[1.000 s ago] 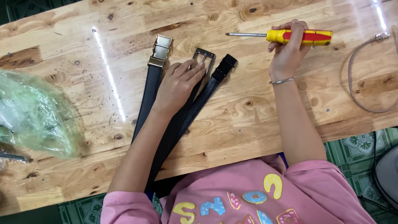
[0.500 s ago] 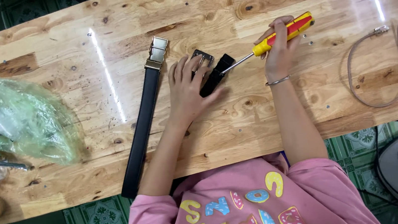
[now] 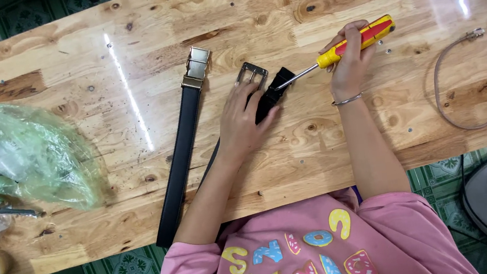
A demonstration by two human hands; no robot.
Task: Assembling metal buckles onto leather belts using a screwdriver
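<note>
At table centre, the left hand [image 3: 241,118] presses flat on a black leather belt end [image 3: 272,90] just below its grey metal buckle frame [image 3: 251,71], holding nothing closed in its grip. At three o'clock from it, the right hand [image 3: 348,59] is wrapped around a yellow-and-red screwdriver [image 3: 355,41], tip at the belt end. The step looks like fastening the buckle; next calls for steady turning pressure. At nine o'clock, a crumpled green plastic bag [image 3: 29,157] holds metal parts, indistinct.

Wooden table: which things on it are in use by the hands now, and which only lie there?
In use: yellow-and-red screwdriver in right hand; black belt end and square metal buckle under left hand.

Lying about: second black belt, green plastic bag, grey cable.
</note>
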